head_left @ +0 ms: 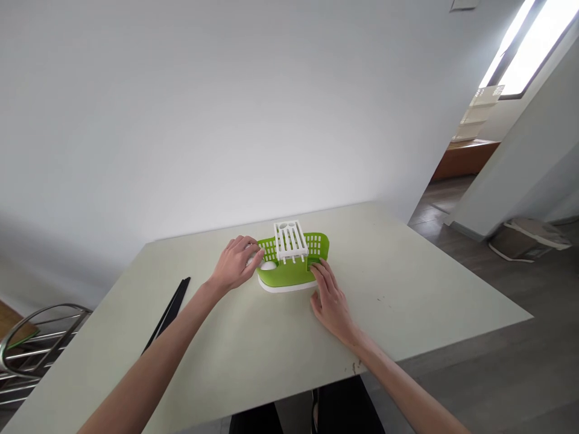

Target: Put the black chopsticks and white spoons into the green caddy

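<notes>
A green slotted basket [289, 276], with a white tray [283, 289] under it, stands upright on the table. Across its middle sits a white slatted holder [291, 238] with round openings at the top and small hooks in front. In the left compartment shows a white rounded piece [268, 265]. My left hand [236, 263] is at the basket's left end, fingers curled round another white rounded object [250, 261], mostly hidden by the thumb and fingers. My right hand [330, 298] grips the right front rim, fingertips over the edge into the right compartment and thumb outside.
Long black strips [172, 307] lie on the pale table [429, 289], partly behind my left forearm. A wall [271, 120] rises along the table's back edge. A metal-framed chair [40, 343] stands at the left. A covered bundle [527, 239] rests on the floor at right.
</notes>
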Action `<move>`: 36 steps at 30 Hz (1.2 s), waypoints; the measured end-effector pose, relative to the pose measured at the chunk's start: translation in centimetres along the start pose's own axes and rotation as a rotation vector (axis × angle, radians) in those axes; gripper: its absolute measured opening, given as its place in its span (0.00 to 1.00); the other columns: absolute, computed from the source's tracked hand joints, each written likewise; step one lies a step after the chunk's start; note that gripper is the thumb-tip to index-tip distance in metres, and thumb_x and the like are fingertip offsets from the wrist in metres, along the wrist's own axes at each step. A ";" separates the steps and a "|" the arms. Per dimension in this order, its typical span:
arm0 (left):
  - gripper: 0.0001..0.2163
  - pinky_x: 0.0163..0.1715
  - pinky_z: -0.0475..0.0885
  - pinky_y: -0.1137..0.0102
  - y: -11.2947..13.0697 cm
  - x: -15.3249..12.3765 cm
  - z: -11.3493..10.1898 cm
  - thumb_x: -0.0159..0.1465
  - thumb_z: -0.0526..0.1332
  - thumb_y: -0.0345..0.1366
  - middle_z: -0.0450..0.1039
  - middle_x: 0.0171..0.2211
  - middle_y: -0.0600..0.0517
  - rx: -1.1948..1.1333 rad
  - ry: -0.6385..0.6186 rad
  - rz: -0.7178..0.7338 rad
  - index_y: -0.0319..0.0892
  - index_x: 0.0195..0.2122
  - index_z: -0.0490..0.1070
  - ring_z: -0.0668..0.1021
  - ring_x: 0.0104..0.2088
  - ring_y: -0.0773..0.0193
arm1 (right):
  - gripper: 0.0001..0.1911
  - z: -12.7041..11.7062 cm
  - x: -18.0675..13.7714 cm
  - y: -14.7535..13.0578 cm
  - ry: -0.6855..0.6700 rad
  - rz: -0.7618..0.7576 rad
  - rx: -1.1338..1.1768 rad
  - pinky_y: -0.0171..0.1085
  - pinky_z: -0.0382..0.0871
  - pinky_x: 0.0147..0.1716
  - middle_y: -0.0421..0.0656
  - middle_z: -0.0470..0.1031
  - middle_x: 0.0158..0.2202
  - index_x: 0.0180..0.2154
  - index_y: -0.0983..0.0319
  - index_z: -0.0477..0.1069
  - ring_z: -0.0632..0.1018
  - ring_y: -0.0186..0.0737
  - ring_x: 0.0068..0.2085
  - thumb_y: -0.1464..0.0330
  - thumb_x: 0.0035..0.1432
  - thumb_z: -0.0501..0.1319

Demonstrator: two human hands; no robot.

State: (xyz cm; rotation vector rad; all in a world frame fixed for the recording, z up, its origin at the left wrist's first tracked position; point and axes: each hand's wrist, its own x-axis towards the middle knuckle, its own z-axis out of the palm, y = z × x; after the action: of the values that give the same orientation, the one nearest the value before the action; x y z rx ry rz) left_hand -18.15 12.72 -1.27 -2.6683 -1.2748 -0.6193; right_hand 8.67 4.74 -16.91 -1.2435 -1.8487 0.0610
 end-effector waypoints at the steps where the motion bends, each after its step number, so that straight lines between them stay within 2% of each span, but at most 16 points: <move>1: 0.23 0.49 0.70 0.54 0.0 -0.1 -0.1 0.77 0.45 0.45 0.79 0.46 0.42 -0.008 -0.004 0.013 0.43 0.41 0.78 0.77 0.47 0.51 | 0.41 0.0 0.0 0.0 -0.001 0.001 0.001 0.52 0.81 0.56 0.50 0.60 0.72 0.75 0.55 0.45 0.54 0.53 0.76 0.78 0.65 0.50; 4: 0.20 0.53 0.70 0.54 -0.1 -0.4 -0.3 0.77 0.47 0.44 0.80 0.48 0.44 -0.051 -0.019 0.065 0.44 0.44 0.78 0.77 0.52 0.51 | 0.41 0.0 0.0 0.0 -0.003 0.002 0.003 0.52 0.81 0.55 0.50 0.60 0.72 0.75 0.55 0.45 0.55 0.54 0.76 0.78 0.65 0.50; 8: 0.15 0.61 0.67 0.54 0.0 -0.9 -0.5 0.74 0.55 0.46 0.81 0.49 0.46 -0.081 -0.023 0.133 0.46 0.49 0.77 0.76 0.58 0.52 | 0.41 0.0 0.0 0.0 0.004 -0.003 0.003 0.53 0.78 0.60 0.50 0.61 0.71 0.75 0.55 0.45 0.54 0.52 0.76 0.79 0.64 0.50; 13: 0.17 0.60 0.69 0.52 0.4 -1.1 -0.2 0.70 0.61 0.51 0.81 0.49 0.43 -0.052 -0.006 0.183 0.45 0.49 0.78 0.76 0.58 0.49 | 0.40 -0.1 0.0 -0.1 0.001 -0.004 0.007 0.53 0.77 0.60 0.50 0.60 0.72 0.75 0.56 0.46 0.54 0.53 0.76 0.79 0.65 0.50; 17: 0.17 0.57 0.72 0.54 0.8 -1.1 0.4 0.71 0.62 0.50 0.81 0.48 0.43 -0.039 0.046 0.268 0.43 0.50 0.77 0.79 0.55 0.50 | 0.39 -0.1 0.0 0.0 0.005 -0.012 0.004 0.52 0.78 0.59 0.51 0.61 0.72 0.75 0.56 0.46 0.54 0.53 0.76 0.78 0.66 0.50; 22: 0.12 0.52 0.74 0.58 1.2 -0.9 0.9 0.74 0.59 0.44 0.83 0.46 0.46 0.001 0.035 0.340 0.43 0.51 0.76 0.82 0.49 0.54 | 0.40 0.0 -0.1 0.1 0.014 -0.017 -0.004 0.51 0.79 0.57 0.50 0.61 0.71 0.76 0.56 0.46 0.55 0.53 0.76 0.78 0.66 0.51; 26: 0.10 0.54 0.73 0.59 1.1 -0.9 0.7 0.76 0.56 0.39 0.83 0.46 0.47 0.022 0.068 0.371 0.44 0.51 0.75 0.82 0.49 0.57 | 0.40 0.1 -0.2 0.1 0.011 -0.006 -0.015 0.50 0.81 0.55 0.50 0.61 0.72 0.76 0.55 0.46 0.55 0.53 0.76 0.78 0.66 0.51; 29: 0.10 0.54 0.73 0.60 1.0 -0.8 -0.3 0.76 0.56 0.37 0.84 0.47 0.47 0.018 0.130 0.377 0.45 0.51 0.76 0.82 0.50 0.57 | 0.40 0.0 -0.1 0.1 0.014 -0.011 -0.011 0.49 0.81 0.55 0.50 0.61 0.72 0.75 0.56 0.47 0.55 0.52 0.76 0.78 0.66 0.51; 31: 0.10 0.52 0.74 0.61 1.3 -0.9 -1.8 0.76 0.56 0.37 0.84 0.47 0.47 0.012 0.179 0.337 0.46 0.51 0.77 0.82 0.49 0.58 | 0.39 0.0 -0.1 0.1 0.015 -0.012 -0.010 0.49 0.80 0.56 0.50 0.61 0.72 0.75 0.56 0.48 0.55 0.52 0.76 0.79 0.66 0.51; 34: 0.10 0.48 0.74 0.62 2.1 -1.5 -4.9 0.75 0.58 0.38 0.84 0.43 0.48 0.000 0.274 0.220 0.47 0.49 0.79 0.82 0.45 0.58 | 0.39 0.0 -0.2 0.2 0.019 -0.016 -0.014 0.50 0.79 0.57 0.50 0.62 0.71 0.75 0.57 0.48 0.55 0.52 0.76 0.79 0.66 0.51; 36: 0.11 0.46 0.74 0.64 2.9 -2.2 -7.2 0.75 0.57 0.39 0.84 0.41 0.48 -0.010 0.396 0.103 0.46 0.47 0.80 0.81 0.42 0.60 | 0.39 -0.1 -0.2 0.2 0.018 -0.017 -0.015 0.51 0.79 0.58 0.50 0.62 0.71 0.75 0.56 0.48 0.55 0.52 0.76 0.79 0.66 0.51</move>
State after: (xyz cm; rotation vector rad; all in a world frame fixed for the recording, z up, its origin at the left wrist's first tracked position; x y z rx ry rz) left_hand -19.37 7.26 4.51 -2.4304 -1.0196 -1.0715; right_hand 8.86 4.66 -17.07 -1.2345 -1.8470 0.0264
